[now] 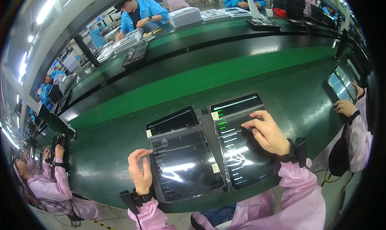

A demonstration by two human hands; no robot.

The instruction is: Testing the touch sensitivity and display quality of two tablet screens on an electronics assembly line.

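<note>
Two tablets lie side by side on the green bench top, screens up and black with lists of text lines. The left tablet (181,161) carries small pale stickers and shows bright reflections. On the right tablet (237,157) some upper lines are green, the others white. My right hand (267,133) is over the right tablet, fingers bent and spread, the index fingertip at its screen; whether it touches I cannot tell. Beside the left tablet's left edge is my left hand (140,169), fingers apart and curved, a fingertip close to that edge. Neither hand holds anything.
Beyond the green bench (100,153) runs a dark ledge with an open device tray (136,54) and stacked white trays (185,17). A co-worker in blue (144,15) works across. Co-workers in pink sit at both sides; the right one handles a tablet (341,84).
</note>
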